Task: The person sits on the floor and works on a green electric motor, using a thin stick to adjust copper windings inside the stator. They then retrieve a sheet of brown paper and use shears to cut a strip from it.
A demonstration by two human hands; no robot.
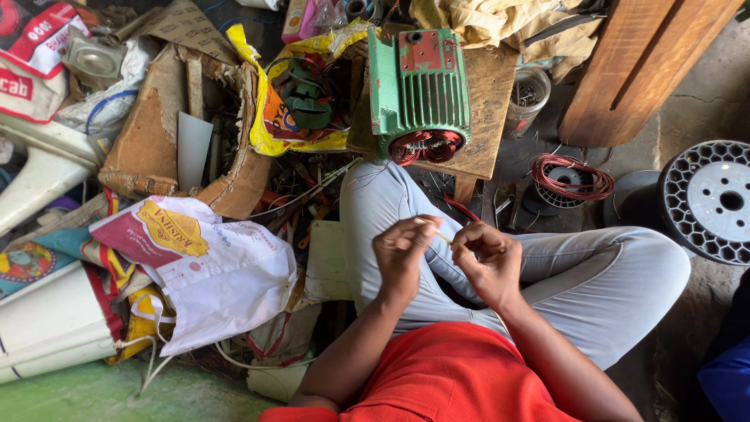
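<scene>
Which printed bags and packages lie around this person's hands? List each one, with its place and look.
White plastic bag: crumpled, left of the knees, maroon and gold print.
Yellow plastic bag: open, beside the green motor, holds green parts.
Red-and-white sack: top left corner.
Pink-and-yellow carton: top edge, partly cut off.

bench: green motor housing (420, 82) with copper windings showing, on a wooden board (488, 94); right: coil of red wire (573, 176); grey perforated spool (711, 199); left: white printed sack (211, 273); torn cardboard (152, 133); yellow bag (273, 117)
</scene>
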